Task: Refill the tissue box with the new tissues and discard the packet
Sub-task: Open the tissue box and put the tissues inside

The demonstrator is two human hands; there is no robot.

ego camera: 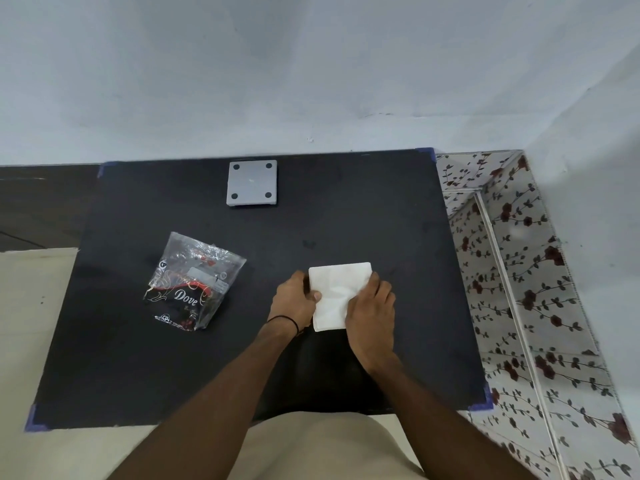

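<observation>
A white stack of folded tissues (337,285) lies on the black mat (138,358), right of centre. My left hand (294,299) grips its left edge, thumb on top. My right hand (372,311) covers its right side and near corner, fingers closed on the stack. A clear plastic packet (194,282) with black and red "Dove" print lies flat and crumpled on the mat to the left, apart from both hands. A grey square tissue box piece (252,183) with four dark round feet facing up sits at the mat's far edge.
The mat has blue tape at its corners (481,403) and lies on a pale surface (34,306). A grey wall (311,81) rises behind it. A flower-patterned panel (519,271) runs along the right side.
</observation>
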